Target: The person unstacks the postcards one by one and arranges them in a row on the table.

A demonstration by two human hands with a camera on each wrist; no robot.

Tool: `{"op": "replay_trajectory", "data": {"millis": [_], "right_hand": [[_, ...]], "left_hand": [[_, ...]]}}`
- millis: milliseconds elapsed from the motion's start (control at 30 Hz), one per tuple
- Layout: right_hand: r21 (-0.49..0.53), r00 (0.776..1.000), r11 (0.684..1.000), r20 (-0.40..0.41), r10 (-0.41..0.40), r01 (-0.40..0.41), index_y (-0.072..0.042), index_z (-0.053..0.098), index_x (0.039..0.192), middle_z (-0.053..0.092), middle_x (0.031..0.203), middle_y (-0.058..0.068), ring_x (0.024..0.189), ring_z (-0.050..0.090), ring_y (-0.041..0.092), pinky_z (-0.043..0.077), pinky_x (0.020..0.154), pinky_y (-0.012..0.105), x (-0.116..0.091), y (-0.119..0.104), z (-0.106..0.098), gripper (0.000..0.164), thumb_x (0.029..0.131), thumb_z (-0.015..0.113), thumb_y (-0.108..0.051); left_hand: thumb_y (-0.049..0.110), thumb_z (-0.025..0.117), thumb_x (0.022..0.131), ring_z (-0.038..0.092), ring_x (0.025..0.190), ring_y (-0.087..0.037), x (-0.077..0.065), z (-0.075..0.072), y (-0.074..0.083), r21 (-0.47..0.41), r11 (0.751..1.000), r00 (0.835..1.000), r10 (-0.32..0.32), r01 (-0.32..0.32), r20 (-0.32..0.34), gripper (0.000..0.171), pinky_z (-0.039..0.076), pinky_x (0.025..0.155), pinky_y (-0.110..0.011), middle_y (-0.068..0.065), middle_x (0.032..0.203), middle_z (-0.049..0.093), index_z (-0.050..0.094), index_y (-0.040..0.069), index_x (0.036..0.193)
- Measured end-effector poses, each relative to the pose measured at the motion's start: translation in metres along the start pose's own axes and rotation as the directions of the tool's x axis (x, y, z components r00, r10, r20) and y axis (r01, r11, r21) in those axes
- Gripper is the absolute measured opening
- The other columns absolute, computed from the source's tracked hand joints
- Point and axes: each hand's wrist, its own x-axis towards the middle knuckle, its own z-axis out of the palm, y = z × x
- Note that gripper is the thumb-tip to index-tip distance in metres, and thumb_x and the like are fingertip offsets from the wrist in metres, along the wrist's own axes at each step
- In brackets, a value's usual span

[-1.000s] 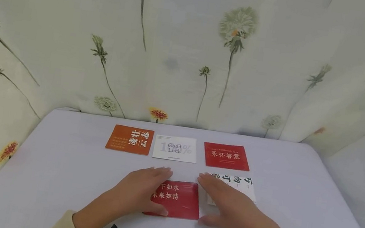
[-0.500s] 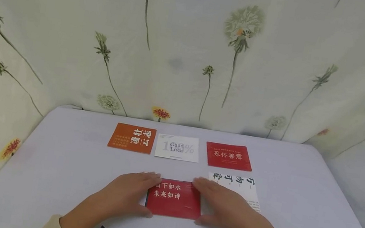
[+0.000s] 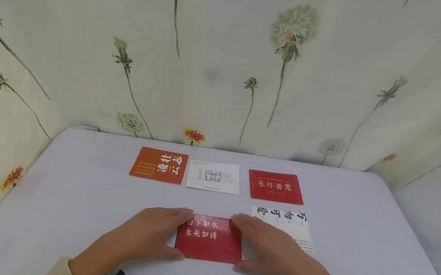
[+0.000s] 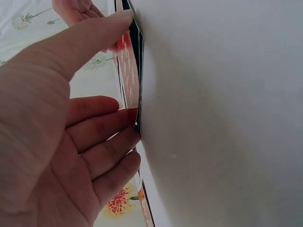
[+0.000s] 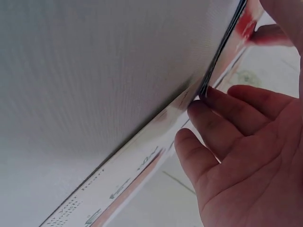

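A red card (image 3: 208, 246) with two lines of white characters lies at the near middle of the table. My left hand (image 3: 147, 229) holds its left side, thumb at the near corner and fingertips at the far corner. On the opposite side my right hand (image 3: 275, 248) grips it the same way. In the left wrist view the edge of the red card (image 4: 127, 71) shows dark layers with slight gaps, between thumb and fingers. A white card (image 3: 282, 216) with dark green characters lies just beyond my right hand, which partly covers it.
Along the far side of the white table (image 3: 69, 191) lie an orange card (image 3: 149, 165), a white Good Luck card (image 3: 212, 184) and another red card (image 3: 275, 194). A flower-printed curtain (image 3: 215, 52) hangs behind the table.
My left hand has shifted left, from over the red card to its left edge. My right hand has come in to the right edge. Over the last half second both stay nearly still.
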Motion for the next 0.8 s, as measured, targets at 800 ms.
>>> {"op": "replay_trajectory", "data": {"millis": [800], "right_hand": [[0.017, 0.998, 0.998, -0.037, 0.057, -0.056, -0.029, 0.038, 0.147, 0.047, 0.141, -0.011, 0.128, 0.045, 0.016, 0.054, 0.087, 0.041, -0.0033, -0.0095, -0.0098, 0.102, 0.06, 0.083, -0.06]], "left_hand": [[0.054, 0.085, 0.062, 0.04, 0.133, -0.018, -0.0052, -0.0091, -0.006, -0.062, 0.998, 1.0, 0.003, -0.003, 0.007, 0.1, 0.05, 0.094, -0.045, 0.007, 0.145, 0.044, 0.04, 0.026, 0.147]]}}
